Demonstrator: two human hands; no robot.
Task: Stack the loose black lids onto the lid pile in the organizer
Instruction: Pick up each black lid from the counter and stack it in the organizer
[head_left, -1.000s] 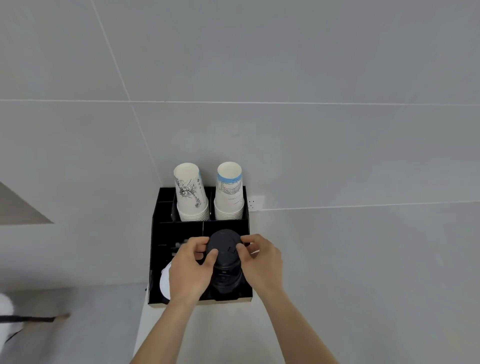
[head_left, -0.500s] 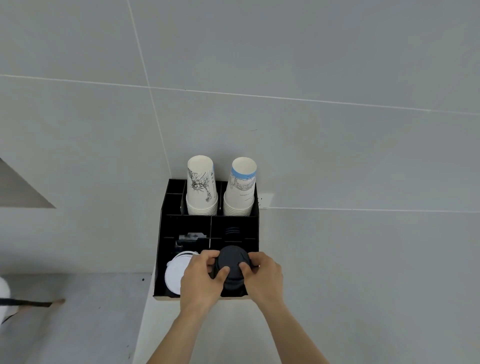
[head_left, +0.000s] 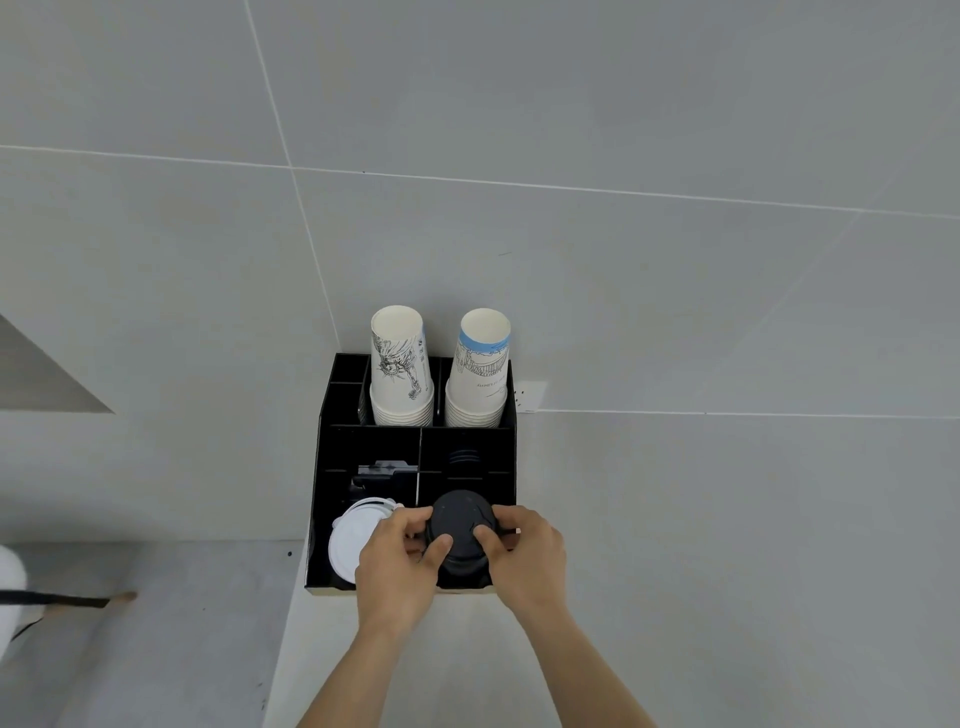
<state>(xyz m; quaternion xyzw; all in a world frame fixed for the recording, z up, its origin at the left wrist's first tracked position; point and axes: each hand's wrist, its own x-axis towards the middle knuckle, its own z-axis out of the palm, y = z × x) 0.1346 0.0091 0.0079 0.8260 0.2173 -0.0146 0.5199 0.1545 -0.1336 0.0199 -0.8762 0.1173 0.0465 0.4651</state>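
Note:
A stack of black lids (head_left: 460, 525) stands in the front right compartment of the black organizer (head_left: 318, 483). My left hand (head_left: 397, 564) grips the stack from the left, thumb on the top lid. My right hand (head_left: 524, 553) grips it from the right, thumb also on top. The lower part of the pile is partly hidden between my hands. A few more black lids (head_left: 464, 457) lie in the compartment behind.
White lids (head_left: 353, 540) fill the front left compartment. Two stacks of upturned paper cups (head_left: 400, 364) (head_left: 480, 371) stand at the organizer's back, against the grey tiled wall. A wall socket (head_left: 529, 396) is at the right. The counter edge drops off at the left.
The view has shifted, so the organizer sits further right and lower in the frame. Both hands have lowered the black lids down into the front right compartment and still hold them.

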